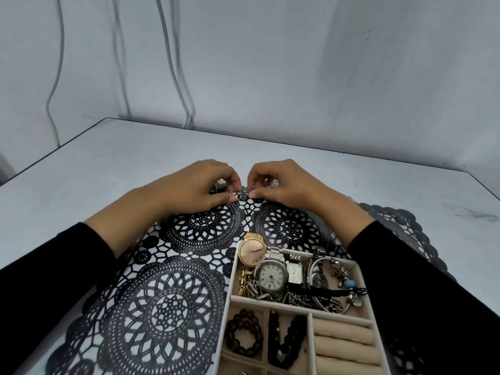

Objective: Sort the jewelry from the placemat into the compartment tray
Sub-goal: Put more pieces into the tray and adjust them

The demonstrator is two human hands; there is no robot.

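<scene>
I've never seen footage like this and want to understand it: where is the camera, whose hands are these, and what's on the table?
There is no machine here. A person wears one camera on the head, looking down at their own hands. The left hand and right hand reach to the far edge of a black lace placemat on a grey table and pinch small silver hoops, too small to see clearly. Nearer, a tray holds watches in its long compartment, bead bracelets in two small ones, and padded rolls.

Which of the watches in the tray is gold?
The leftmost watch, round with a pink face; the others are silver.
</scene>
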